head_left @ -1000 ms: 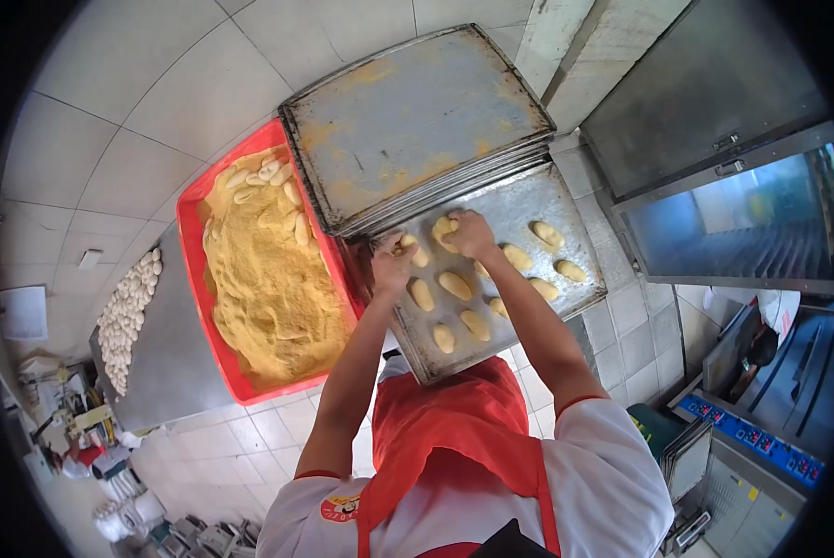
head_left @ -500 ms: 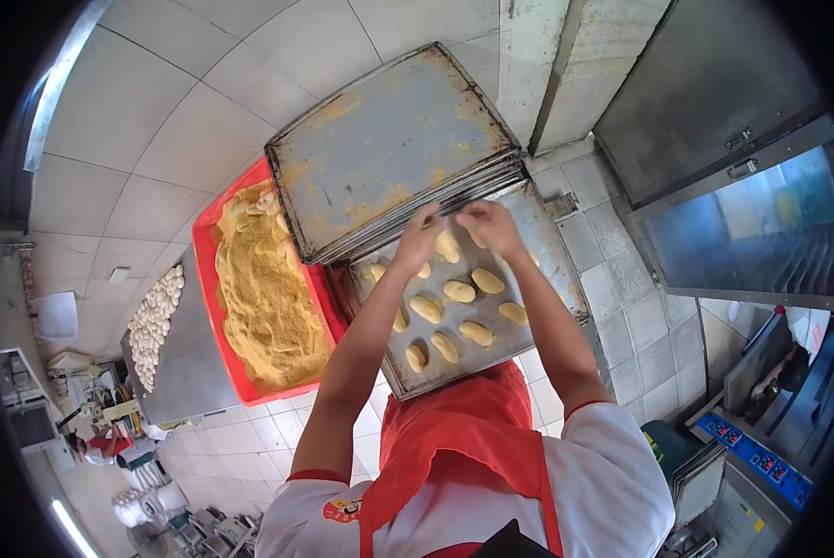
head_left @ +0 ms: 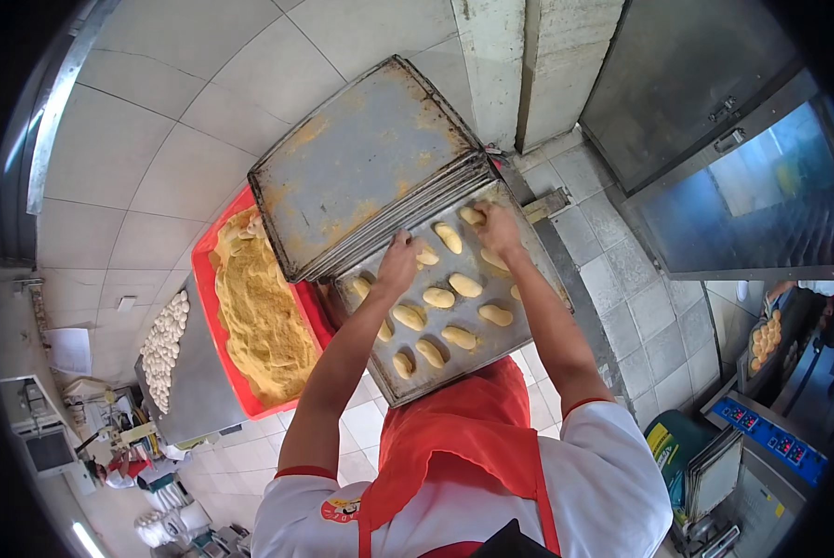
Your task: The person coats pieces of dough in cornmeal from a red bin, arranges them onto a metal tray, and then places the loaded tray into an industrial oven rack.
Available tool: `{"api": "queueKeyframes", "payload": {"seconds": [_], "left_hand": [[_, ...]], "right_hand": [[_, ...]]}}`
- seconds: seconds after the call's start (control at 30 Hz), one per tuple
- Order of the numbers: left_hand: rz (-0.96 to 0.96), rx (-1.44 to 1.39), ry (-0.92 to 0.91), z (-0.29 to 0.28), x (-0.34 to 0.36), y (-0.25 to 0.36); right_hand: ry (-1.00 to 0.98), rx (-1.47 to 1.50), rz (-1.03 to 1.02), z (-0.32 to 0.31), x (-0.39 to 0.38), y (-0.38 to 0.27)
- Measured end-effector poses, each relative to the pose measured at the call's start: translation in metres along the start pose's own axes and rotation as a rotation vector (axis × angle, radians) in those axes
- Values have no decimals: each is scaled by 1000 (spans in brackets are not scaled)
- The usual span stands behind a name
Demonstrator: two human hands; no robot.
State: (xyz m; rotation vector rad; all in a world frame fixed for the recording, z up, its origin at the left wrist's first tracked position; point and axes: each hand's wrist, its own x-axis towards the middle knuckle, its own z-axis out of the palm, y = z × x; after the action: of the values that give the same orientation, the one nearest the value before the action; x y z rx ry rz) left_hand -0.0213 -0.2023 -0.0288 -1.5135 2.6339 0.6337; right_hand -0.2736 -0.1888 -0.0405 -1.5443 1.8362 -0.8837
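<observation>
Yellow dough piece [head_left: 470, 215] between closed fingers of right hand [head_left: 500, 230]; near another piece [head_left: 427, 254] with left hand [head_left: 399, 263], cannot tell closure.

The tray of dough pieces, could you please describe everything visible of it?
The tray is rectangular, grey and metal-looking, low-rimmed, smudged and set askew in view. Oblong dough pieces lie spaced across it. The right hand is at one near the far edge, the left hand beside another. Stacked trays border its far side.

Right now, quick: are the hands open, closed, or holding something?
Left hand: beside a dough piece on the tray; open or closed, I can't tell.
Right hand: at another dough piece; its grip can't be told.
</observation>
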Motion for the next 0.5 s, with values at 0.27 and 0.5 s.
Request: {"api": "queueKeyframes", "payload": {"seconds": [0.27,0.5], "left_hand": [[90,209,25,-37,-7,37],[131,-27,235,3,34,48]], "right_hand": [[-41,-209,190,-15,3,-3],[46,-82,180,-32,-16,-3]]}}
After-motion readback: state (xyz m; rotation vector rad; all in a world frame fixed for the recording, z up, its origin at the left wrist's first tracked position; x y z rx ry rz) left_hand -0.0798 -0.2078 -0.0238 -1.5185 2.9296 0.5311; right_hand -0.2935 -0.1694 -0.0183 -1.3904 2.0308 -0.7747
